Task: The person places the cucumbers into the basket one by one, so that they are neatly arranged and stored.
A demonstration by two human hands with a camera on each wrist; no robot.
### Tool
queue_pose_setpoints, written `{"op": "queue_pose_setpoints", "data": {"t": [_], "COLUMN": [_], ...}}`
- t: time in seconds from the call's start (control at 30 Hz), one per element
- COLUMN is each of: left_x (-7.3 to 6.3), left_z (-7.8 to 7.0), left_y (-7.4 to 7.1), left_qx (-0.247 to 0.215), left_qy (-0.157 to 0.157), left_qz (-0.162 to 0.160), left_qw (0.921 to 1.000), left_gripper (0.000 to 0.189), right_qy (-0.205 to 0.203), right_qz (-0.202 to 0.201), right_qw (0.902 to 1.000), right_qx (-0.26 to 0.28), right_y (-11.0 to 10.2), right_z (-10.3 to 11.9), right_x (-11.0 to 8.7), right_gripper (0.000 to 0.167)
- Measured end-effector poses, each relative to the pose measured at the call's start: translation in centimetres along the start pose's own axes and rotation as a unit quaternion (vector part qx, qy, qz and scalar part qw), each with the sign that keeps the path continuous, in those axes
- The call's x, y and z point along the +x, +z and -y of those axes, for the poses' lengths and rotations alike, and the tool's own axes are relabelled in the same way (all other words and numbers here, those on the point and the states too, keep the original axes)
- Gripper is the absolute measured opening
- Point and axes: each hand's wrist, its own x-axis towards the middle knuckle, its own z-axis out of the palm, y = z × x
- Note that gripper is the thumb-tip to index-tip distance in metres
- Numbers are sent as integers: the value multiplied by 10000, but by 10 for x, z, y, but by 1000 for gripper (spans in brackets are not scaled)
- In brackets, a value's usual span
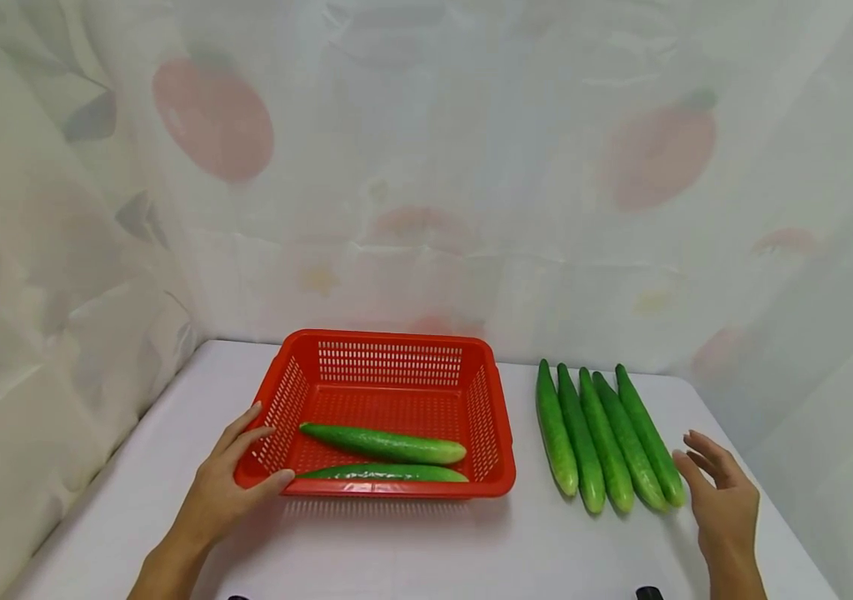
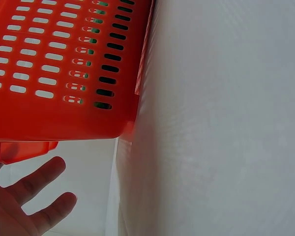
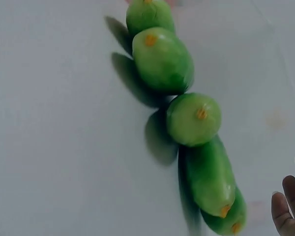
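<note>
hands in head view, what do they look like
Left hand and right hand are bare: no gloves, and no rings or sleeves in view. A small black piece shows near the right one at the bottom edge; I can't tell what it is.

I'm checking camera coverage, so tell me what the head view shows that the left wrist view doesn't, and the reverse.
Only the head view: the right hand, the row of five cucumbers and the two cucumbers lying inside the red basket, recognizable as such.
Only the left wrist view: a slotted wall close up from outside, green showing through some slots.
Both: the basket, the left hand and the white tabletop.
</note>
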Motion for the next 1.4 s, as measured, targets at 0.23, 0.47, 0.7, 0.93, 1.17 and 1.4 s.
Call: {"op": "queue_pose_setpoints", "data": {"t": [0.23,0.47,0.7,0.93,1.17,1.4], "left_x": [0,0,1,0,0,0], "left_z": [1,0,0,0,1,1], "left_y": [1,0,-1,-1,-1,0], "left_qx": [-14,6,-6,26,57,-77], "left_qy": [9,11,-5,2,11,2], "left_qz": [-7,-18,-3,2,-24,12], "left_qw": [10000,10000,10000,10000,10000,10000], "left_gripper": [58,56,56,56,56,56], "right_qy": [359,518,619,521,486,368], "right_qz": [21,258,591,908,823,652], "right_qw": [9979,9957,9930,9849,9836,9826], "right_qx": [-537,-730,-810,-1379,-1532,-1697], "right_y": [0,-1,-3,-3,0,1], "right_z": [-15,-30,-40,-48,-51,-55], "right_x": [5,12,14,13,12,13], "right_gripper": [44,49,55,58,53,51]}}
